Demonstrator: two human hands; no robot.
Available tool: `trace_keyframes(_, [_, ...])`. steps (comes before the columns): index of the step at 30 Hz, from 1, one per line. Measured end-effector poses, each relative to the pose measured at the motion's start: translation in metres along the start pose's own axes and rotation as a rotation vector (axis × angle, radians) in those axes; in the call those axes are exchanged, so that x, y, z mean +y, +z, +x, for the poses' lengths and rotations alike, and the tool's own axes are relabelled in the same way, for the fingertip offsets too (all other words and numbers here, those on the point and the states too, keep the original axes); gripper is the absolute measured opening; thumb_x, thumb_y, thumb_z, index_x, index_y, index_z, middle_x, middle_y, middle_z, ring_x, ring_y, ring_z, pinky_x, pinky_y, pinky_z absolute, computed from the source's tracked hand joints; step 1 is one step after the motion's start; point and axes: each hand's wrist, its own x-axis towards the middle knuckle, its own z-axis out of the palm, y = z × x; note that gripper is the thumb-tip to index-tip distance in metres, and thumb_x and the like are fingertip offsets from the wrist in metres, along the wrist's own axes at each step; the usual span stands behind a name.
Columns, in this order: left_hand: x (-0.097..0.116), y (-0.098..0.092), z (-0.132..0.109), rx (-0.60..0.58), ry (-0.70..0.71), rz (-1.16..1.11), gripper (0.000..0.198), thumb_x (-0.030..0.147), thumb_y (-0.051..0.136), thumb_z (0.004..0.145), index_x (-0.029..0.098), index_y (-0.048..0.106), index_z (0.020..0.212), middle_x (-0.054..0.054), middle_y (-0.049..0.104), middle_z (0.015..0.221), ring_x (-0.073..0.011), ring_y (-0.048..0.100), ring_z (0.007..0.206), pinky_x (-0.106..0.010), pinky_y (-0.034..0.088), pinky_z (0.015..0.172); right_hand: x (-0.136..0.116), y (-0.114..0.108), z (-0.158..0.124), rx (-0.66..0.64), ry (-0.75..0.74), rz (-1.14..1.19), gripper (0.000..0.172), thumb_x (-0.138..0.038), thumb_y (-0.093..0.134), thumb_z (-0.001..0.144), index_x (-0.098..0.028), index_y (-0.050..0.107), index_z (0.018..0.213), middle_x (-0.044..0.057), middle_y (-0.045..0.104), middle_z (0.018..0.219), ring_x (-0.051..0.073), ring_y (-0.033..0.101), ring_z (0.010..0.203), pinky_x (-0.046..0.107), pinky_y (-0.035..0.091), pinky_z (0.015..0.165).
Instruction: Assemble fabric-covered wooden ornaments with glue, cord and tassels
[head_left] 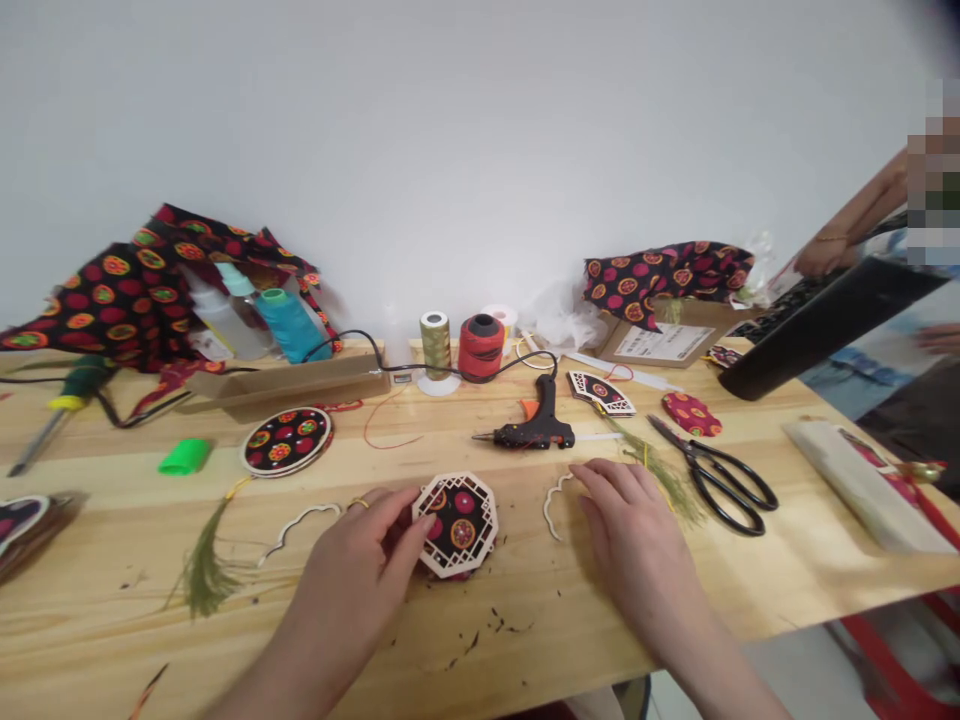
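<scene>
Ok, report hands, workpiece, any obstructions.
Left hand holding octagonal, pale-framed black fabric piece. Right hand at scalloped cream strip. Black glue gun beyond, not blocking.

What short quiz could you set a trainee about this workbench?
1. True or false: the left hand has its thumb on the octagonal piece.
2. Which stands directly right of the olive thread spool in the picture: A) green cap, B) red thread spool, C) scissors?
3. Which side of the picture does the nozzle of the glue gun point toward?

Key: 1 true; 2 B; 3 left.
</scene>
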Motion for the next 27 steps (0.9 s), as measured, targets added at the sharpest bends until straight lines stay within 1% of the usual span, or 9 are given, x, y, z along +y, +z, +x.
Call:
trace_keyframes(3, [-0.008,0.003,-0.001,0.025,0.124,0.187,0.039,0.051,0.051,0.082,0.026,0.067,0.108,-0.005,0.071,0.102,-0.0264,0.064,0.089,-0.042,0.049,0.084,0.010,-0.002,-0.001,-0.072,0.050,-0.117,0.022,-0.012,0.055,0.087,-0.012,0.069,0.105,0.013,0.068,0.098,0.028,0.057,0.089,0.040,0.052,0.077])
trace_keyframes(7, [-0.014,0.010,-0.005,0.204,0.269,0.357,0.061,0.060,0.050,0.082,0.013,0.058,0.121,-0.016,0.064,0.118,-0.0339,0.055,0.111,-0.052,0.043,0.097,0.013,-0.001,0.001,-0.147,0.100,-0.164,0.014,-0.013,0.059,0.087,-0.015,0.070,0.095,0.009,0.068,0.094,0.026,0.058,0.087,0.037,0.052,0.076])
trace_keyframes(9, [-0.012,0.013,-0.007,0.183,0.268,0.418,0.073,0.062,0.054,0.079,0.011,0.050,0.131,-0.017,0.062,0.122,-0.0361,0.049,0.117,-0.055,0.042,0.098,0.014,0.001,0.003,-0.160,0.111,-0.174,0.012,-0.012,0.059,0.087,-0.016,0.069,0.090,0.009,0.068,0.091,0.026,0.059,0.086,0.037,0.051,0.075])
trace_keyframes(11, [-0.010,0.017,-0.008,0.109,0.220,0.451,0.080,0.060,0.059,0.076,0.011,0.042,0.138,-0.016,0.061,0.123,-0.0363,0.046,0.119,-0.055,0.043,0.098,0.016,0.003,0.005,-0.168,0.129,-0.188,0.010,-0.012,0.059,0.087,-0.015,0.068,0.087,0.009,0.068,0.088,0.027,0.059,0.084,0.039,0.050,0.074])
trace_keyframes(15, [-0.007,0.023,-0.010,0.015,0.191,0.464,0.089,0.054,0.066,0.072,0.013,0.033,0.143,-0.015,0.058,0.127,-0.0350,0.042,0.122,-0.053,0.043,0.099,0.021,0.005,0.007,-0.185,0.152,-0.225,0.010,-0.013,0.060,0.087,-0.016,0.066,0.079,0.009,0.067,0.081,0.028,0.059,0.080,0.039,0.048,0.072])
trace_keyframes(17, [-0.008,0.025,-0.010,0.019,0.203,0.448,0.087,0.049,0.067,0.072,0.014,0.031,0.143,-0.014,0.059,0.126,-0.0337,0.042,0.121,-0.051,0.043,0.099,0.025,0.003,0.008,-0.196,0.158,-0.251,0.012,-0.013,0.060,0.087,-0.016,0.066,0.077,0.009,0.067,0.079,0.028,0.059,0.079,0.039,0.047,0.071])
trace_keyframes(21, [-0.008,0.027,-0.010,0.082,0.236,0.398,0.080,0.041,0.064,0.077,0.018,0.027,0.144,-0.010,0.062,0.120,-0.0308,0.046,0.116,-0.050,0.045,0.097,0.039,-0.006,0.007,-0.197,0.185,-0.332,0.016,-0.014,0.055,0.090,-0.015,0.066,0.078,0.011,0.067,0.080,0.030,0.059,0.081,0.040,0.045,0.071])
trace_keyframes(25, [-0.009,0.025,-0.011,0.076,0.284,0.385,0.090,0.039,0.069,0.073,0.021,0.020,0.146,-0.009,0.061,0.123,-0.0314,0.044,0.117,-0.051,0.043,0.098,0.051,-0.011,0.006,-0.190,0.202,-0.422,0.019,-0.016,0.054,0.090,-0.013,0.066,0.076,0.013,0.067,0.078,0.031,0.058,0.078,0.040,0.042,0.068])
trace_keyframes(27, [-0.010,0.025,-0.013,0.059,0.289,0.402,0.097,0.038,0.074,0.067,0.022,0.020,0.146,-0.010,0.060,0.126,-0.0330,0.043,0.119,-0.052,0.043,0.098,0.052,-0.012,0.009,-0.182,0.204,-0.452,0.019,-0.018,0.054,0.091,-0.011,0.068,0.081,0.015,0.068,0.080,0.032,0.058,0.080,0.040,0.042,0.069])
